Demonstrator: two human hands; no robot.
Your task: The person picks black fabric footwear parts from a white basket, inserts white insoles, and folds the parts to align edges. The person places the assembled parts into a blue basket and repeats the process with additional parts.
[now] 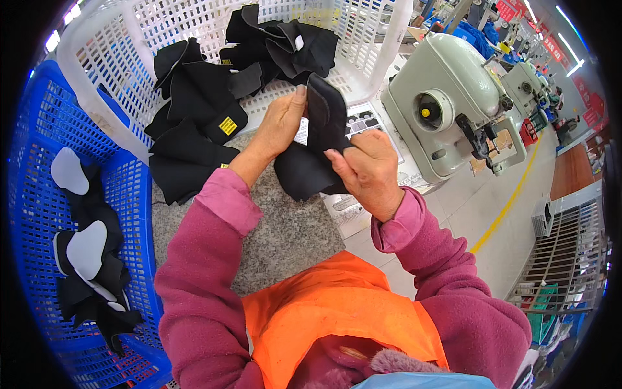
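Note:
Both my hands hold up a black padded fabric piece [326, 123] with a curved upper flap and a wider, bulging lower part. My left hand [280, 124] is closed on its left edge, the thumb pointing up along the flap. On the other side my right hand [370, 170] has its fingers curled in a fist-like grip on the right edge, the thumb pressed against the cloth. Just left of my left hand lie several similar black fabric pieces [201, 97], some with small yellow labels [227, 125], spilling from a white plastic basket [97, 65].
A blue plastic basket [139, 214] at left holds black pieces with pale grey-white panels [85, 249]. Below my hands is a speckled stone tabletop [272, 240]. A pale green sewing machine [414, 97] stands to the right, near printed sheets [343, 217]. A metal rack [564, 259] is at far right.

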